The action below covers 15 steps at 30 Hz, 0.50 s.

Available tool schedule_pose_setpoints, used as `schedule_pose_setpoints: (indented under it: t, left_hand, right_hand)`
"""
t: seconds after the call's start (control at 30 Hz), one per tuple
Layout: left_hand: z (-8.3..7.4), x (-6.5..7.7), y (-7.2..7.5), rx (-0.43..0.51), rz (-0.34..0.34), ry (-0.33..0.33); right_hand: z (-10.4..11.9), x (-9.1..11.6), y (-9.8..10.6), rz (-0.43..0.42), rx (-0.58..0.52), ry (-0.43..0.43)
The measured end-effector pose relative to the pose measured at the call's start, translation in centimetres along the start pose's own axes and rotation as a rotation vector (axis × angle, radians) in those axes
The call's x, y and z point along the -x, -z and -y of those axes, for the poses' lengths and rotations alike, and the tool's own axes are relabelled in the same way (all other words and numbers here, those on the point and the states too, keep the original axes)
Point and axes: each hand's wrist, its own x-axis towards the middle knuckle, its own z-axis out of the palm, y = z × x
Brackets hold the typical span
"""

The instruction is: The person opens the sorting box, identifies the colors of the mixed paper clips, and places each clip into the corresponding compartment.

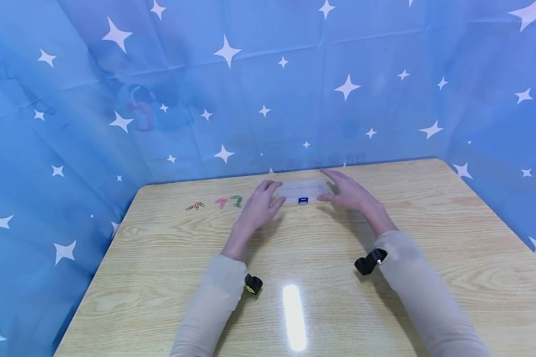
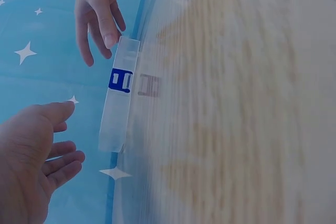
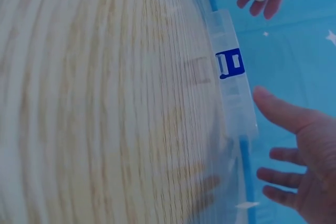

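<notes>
A clear, flat plastic box [image 1: 300,188] with a blue latch [image 1: 302,201] on its front lies near the table's back edge. At its left end is my left hand [image 1: 259,204], fingers spread and slightly bent. My right hand [image 1: 349,192] is at the opposite end, thumb apart from the fingers. Both wrist views show the box's front wall [image 2: 115,121] and latch [image 3: 230,63] between the hands, and neither hand grips it. Whether a fingertip touches the box is hard to tell.
Left of the box lie small groups of paper clips: green [image 1: 238,201], pink [image 1: 222,202] and red [image 1: 195,206]. The wooden table [image 1: 152,277] ends at a blue curtain [image 1: 250,89] with white stars. A bright reflection shows on the tabletop near the front.
</notes>
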Motion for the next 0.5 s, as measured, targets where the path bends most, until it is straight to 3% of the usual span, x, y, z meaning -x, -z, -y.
schedule_pose_setpoints:
  t: [0.27,0.5]
  left_hand:
    - [-0.3,-0.7,-0.8,0.017,0.003,-0.026]
    - [-0.6,-1.0,-1.5,0.02,0.021,-0.008]
  right_hand:
    - [-0.1,-0.6,-0.6,0.007,0.002,0.004]
    - [-0.5,-0.9,-1.1,0.015,-0.007,0.014]
